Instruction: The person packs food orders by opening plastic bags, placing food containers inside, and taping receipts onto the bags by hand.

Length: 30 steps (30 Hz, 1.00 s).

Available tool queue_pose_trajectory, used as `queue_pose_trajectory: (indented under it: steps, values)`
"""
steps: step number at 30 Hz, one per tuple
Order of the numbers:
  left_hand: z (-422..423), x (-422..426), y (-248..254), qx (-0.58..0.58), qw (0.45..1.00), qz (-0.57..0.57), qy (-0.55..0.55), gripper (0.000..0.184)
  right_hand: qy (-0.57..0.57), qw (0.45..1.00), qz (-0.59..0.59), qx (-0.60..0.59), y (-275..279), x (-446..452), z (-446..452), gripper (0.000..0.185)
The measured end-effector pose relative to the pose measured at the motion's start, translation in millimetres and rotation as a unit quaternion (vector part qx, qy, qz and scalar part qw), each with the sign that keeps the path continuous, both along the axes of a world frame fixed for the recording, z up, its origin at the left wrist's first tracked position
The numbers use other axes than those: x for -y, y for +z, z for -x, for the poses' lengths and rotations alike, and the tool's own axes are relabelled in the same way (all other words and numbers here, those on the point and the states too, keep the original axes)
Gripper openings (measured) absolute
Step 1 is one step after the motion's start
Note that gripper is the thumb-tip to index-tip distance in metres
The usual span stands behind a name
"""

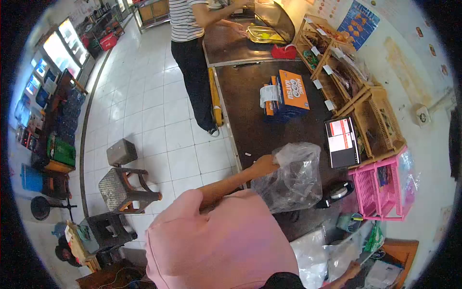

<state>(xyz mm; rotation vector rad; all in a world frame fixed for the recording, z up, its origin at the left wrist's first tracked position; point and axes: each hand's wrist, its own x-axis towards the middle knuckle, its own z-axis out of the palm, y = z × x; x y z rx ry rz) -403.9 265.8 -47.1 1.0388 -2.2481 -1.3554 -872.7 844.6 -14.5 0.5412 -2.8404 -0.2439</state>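
My left hand (264, 165) is closed on the top edge of a crumpled clear plastic bag (293, 180), which spreads over the dark counter (250, 125). Low in the view, my right hand (353, 269) has its fingers drawn together beside flat clear plastic bags (310, 255); what it grips is too small to tell. A black handheld device (335, 194) lies just beyond the held bag. Near it, a tablet (342, 142) with a lit screen leans by the wooden racks. Orange boxes (293, 90) with a paper slip stand farther along the counter.
A co-worker (187, 62) in a striped top stands at the far counter, one hand by a metal tray (265, 35). A pink basket (380, 190) and wooden racks (375, 115) line the wall. Stools (122, 190) stand on the tiled floor to the left.
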Motion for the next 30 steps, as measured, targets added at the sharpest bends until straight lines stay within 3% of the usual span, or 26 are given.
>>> queue_pose_trajectory:
  steps: [4,5,7,8,9,10,12,13,14,15,17,19,20,22,24,28,30]
  values:
    - [-0.2,5.6,-32.2,-0.107,0.993,0.043,-0.014,0.032,0.017,0.995,0.102,-0.006,27.9,-5.7,-1.2,0.037]
    - [-2.2,3.5,6.0,-0.004,0.999,-0.025,-0.043,0.029,0.03,0.989,0.145,-0.001,36.6,-3.6,-2.8,0.036]
    - [3.5,0.3,24.6,0.067,0.99,-0.11,0.049,0.029,0.041,0.965,0.257,0.018,57.7,0.6,-10.1,0.035]
    - [-5.6,-8.7,53.9,-0.063,0.985,-0.15,0.049,0.03,0.043,0.947,0.317,0.026,65.5,0.2,-13.7,0.035]
    - [-6.5,-5.8,44.4,-0.003,0.994,-0.098,0.049,0.037,0.039,0.928,0.367,0.047,69.9,-9.2,-10.7,0.035]
    - [-2.8,1.1,31.4,0.05,0.997,-0.039,0.048,0.044,0.075,0.913,0.394,-0.073,80.8,16.8,-42.2,0.034]
    - [-3.0,17.0,9.6,0.077,0.996,0.047,-0.011,0.052,-0.041,0.921,0.377,0.084,141.7,54.6,-93.6,0.036]
    - [-0.7,24.7,2.1,0.054,0.994,0.07,-0.061,0.053,-0.018,0.877,0.473,0.081,137.2,53.5,-93.4,0.037]
    - [1.5,13.6,12.7,0.036,0.995,0.086,-0.033,0.047,0.01,0.824,0.561,0.076,132.1,51.1,-92.7,0.04]
    - [0.6,4.3,24.4,0.018,0.995,0.1,0.002,0.042,0.005,0.848,0.526,0.072,134.3,48.1,-89.3,0.043]
    - [6.7,32.7,-15.7,0.115,0.986,0.111,-0.05,0.039,0.023,0.86,0.504,0.07,131.6,47.1,-80.3,0.048]
    - [1.9,20.4,-1.5,-0.031,0.996,0.067,-0.04,0.037,0.061,0.805,0.581,0.1,135.1,65.8,-102.3,0.044]
    - [-0.1,17.0,1.8,-0.103,0.993,0.046,-0.031,0.037,0.076,0.752,0.641,0.132,138.3,84.4,-118.4,0.042]
    - [1.6,19.2,1.4,-0.097,0.987,0.118,-0.054,0.036,0.096,0.646,0.735,0.183,143.5,125.6,-148.4,0.038]
    - [4.5,23.3,4.7,-0.079,0.987,0.123,-0.066,0.036,0.115,0.593,0.764,0.226,136.6,177.3,-181.6,0.037]
    - [15.6,19.8,0.3,-0.058,0.995,0.043,-0.063,0.035,0.16,0.556,0.733,0.357,99.0,305.4,-257.7,0.034]
    - [17.4,26.1,0.4,-0.065,0.992,-0.057,-0.095,0.033,0.205,0.546,0.692,0.427,72.5,366.8,-301.6,0.033]
